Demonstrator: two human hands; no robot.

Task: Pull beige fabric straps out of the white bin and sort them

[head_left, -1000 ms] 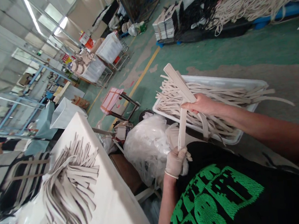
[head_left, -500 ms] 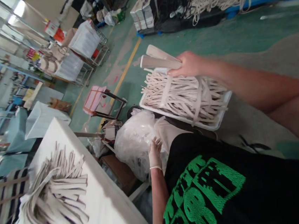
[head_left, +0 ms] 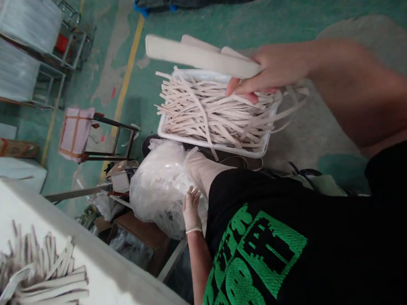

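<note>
My bare right hand is closed around a few flat cream-coloured strips, whose rounded ends stick out over a white tray. A pile of thin cream strips fills that tray, and one narrow band lies across it. Below my right fingers, a loose band loops over the tray's right end. Low by my leg, my left hand wears a pale glove; its fingers are loosely bent and apart, with nothing seen in them. Closest to it is a clear plastic bag.
At the left, a white table holds a spread of longer pale strips. A stool with a taped pink cover stands beyond the bag. Wheeled racks are farther back, and a cardboard box sits under the table's edge.
My view has swung so the tray appears farther left. My right hand, still gripping the strips, has moved toward the tray's right end; the band on that side now hangs loose. My left hand stays low.
</note>
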